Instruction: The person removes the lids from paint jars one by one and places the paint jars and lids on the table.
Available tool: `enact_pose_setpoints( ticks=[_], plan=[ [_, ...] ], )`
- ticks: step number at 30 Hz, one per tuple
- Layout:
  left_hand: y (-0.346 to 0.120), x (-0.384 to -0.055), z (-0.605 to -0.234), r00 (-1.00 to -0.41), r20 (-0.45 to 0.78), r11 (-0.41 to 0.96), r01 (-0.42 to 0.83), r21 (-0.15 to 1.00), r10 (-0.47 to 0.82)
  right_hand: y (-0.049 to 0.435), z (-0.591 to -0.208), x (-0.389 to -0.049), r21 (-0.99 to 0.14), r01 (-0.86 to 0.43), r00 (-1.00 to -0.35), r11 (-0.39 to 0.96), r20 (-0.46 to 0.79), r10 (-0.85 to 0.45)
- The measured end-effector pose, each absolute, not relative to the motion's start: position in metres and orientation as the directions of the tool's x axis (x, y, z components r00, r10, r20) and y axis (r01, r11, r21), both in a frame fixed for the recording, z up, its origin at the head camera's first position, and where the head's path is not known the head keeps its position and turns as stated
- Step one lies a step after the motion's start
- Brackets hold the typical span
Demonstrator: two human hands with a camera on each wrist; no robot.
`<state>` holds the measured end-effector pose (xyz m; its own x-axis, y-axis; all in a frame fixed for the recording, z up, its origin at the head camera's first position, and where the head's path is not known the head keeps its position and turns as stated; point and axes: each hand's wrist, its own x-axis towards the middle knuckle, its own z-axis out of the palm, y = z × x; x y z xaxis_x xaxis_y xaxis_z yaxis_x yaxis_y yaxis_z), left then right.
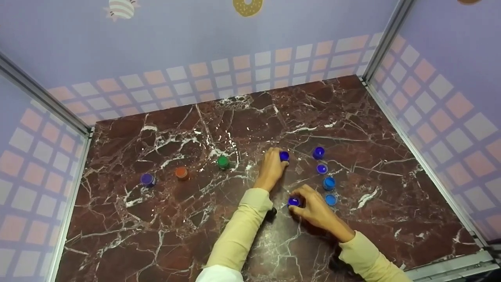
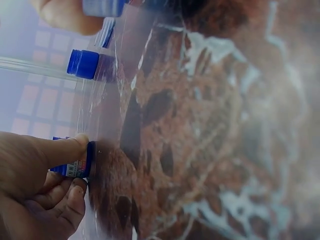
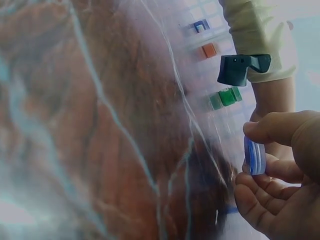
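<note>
My left hand grips a small dark blue paint jar on the marbled table. A printed label shows on this jar in the left wrist view, between thumb and fingers. Nearer the front edge, my right hand pinches a round blue lid by its rim, apart from the jar. To the right of the hands stand a blue jar and a light blue jar. A blue lid lies in front of the first, and a light blue lid in front of the second.
Left of my hands stand a green jar, an orange jar and a purple jar, spaced apart. Printed panels with metal edge rails enclose the table at the back and both sides.
</note>
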<state>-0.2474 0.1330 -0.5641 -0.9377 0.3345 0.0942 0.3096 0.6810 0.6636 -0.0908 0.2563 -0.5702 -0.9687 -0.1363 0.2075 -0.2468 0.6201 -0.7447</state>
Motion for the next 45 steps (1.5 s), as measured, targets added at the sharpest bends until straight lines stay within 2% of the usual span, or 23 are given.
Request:
enact_pose_setpoints(
  ticks=[9, 24, 31, 45],
  plan=[
    [0.136, -0.252, -0.565, -0.945, 0.112, 0.671, 0.298, 0.679, 0.306, 0.253, -0.566, -0.102, -0.744, -0.231, -0.968, 0.627, 0.239, -0.074],
    [0.134, -0.256, -0.565, -0.946, 0.096, 0.673, 0.29, 0.68, 0.31, 0.248, -0.558, -0.139, -0.698, -0.148, -0.956, 0.7, 0.283, 0.08],
    [0.136, -0.254, -0.565, -0.929, 0.146, 0.667, 0.347, 0.659, 0.339, 0.246, -0.563, -0.151, -0.694, -0.088, -0.962, 0.715, 0.246, 0.121],
    [0.137, -0.256, -0.566, -0.935, 0.121, 0.666, 0.325, 0.671, 0.334, 0.243, -0.564, -0.167, -0.69, -0.006, -0.967, 0.724, 0.187, 0.171]
  ],
)
